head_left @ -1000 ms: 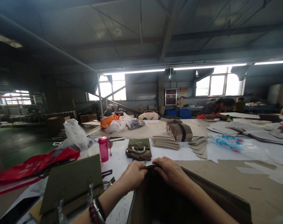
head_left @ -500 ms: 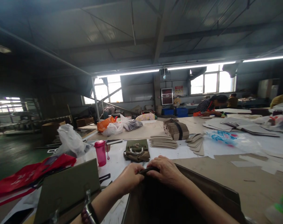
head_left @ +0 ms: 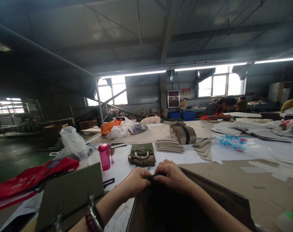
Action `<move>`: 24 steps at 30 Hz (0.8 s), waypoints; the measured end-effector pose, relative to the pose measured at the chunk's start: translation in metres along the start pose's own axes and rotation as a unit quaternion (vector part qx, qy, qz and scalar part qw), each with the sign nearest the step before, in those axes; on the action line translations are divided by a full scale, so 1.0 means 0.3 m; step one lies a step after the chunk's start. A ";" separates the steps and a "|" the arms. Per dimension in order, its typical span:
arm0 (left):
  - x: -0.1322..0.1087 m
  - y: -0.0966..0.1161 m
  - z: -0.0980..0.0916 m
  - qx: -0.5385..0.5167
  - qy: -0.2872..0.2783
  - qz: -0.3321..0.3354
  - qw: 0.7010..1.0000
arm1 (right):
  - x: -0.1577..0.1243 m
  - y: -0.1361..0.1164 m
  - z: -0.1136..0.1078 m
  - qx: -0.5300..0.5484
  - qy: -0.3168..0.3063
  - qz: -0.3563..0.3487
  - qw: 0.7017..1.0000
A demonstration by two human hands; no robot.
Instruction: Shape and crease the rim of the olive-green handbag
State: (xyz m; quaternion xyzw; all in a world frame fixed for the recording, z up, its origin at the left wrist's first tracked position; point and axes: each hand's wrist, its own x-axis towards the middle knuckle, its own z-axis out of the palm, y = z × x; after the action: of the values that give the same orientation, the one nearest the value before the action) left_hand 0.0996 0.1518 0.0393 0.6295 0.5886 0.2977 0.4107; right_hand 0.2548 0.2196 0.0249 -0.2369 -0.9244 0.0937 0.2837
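A large dark brown bag (head_left: 216, 183) stands in front of me, its inside in deep shadow. My left hand (head_left: 139, 181) pinches the far rim between thumb and fingers. Close beside it, my right hand (head_left: 170, 175) grips the same rim, fingers curled over the edge. To the left of my left forearm stands an olive green bag (head_left: 73, 190) with clear-wrapped metal parts on its front. Beyond my hands lies a small olive bag (head_left: 141, 154) with a wrapped handle.
A pink bottle (head_left: 104, 157), a white plastic bag (head_left: 72, 141) and a red bag (head_left: 32, 177) are at left. Stacked beige pieces (head_left: 170, 146) and a strapped bundle (head_left: 182, 133) lie ahead. A green-capped bottle (head_left: 290, 219) stands at right; a co-worker (head_left: 212, 109) leans over the far table.
Both hands keep their hold on the rim and have shifted only slightly. The view has moved a little.
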 end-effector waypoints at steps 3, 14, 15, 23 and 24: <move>0.001 -0.007 0.002 0.002 0.008 -0.001 1.000 | 0.008 -0.006 0.002 -0.005 0.003 0.010 1.000; 0.013 -0.022 0.007 0.039 0.064 0.050 0.996 | 0.005 0.028 -0.002 -0.007 -0.025 0.000 1.000; 0.017 -0.020 0.007 0.041 0.063 0.050 0.996 | 0.002 0.034 -0.007 -0.005 -0.028 0.001 1.000; 0.048 -0.012 0.007 0.047 0.065 0.035 0.996 | -0.013 0.062 -0.034 0.016 -0.043 0.042 0.998; 0.053 -0.015 0.004 0.049 0.065 0.032 0.996 | -0.010 0.064 -0.034 0.019 -0.044 0.046 0.998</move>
State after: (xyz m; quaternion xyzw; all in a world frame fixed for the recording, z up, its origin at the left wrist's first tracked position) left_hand 0.1006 0.1671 0.0331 0.6468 0.6073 0.3218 0.3305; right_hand 0.2702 0.2352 0.0259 -0.2697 -0.9222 0.1344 0.2423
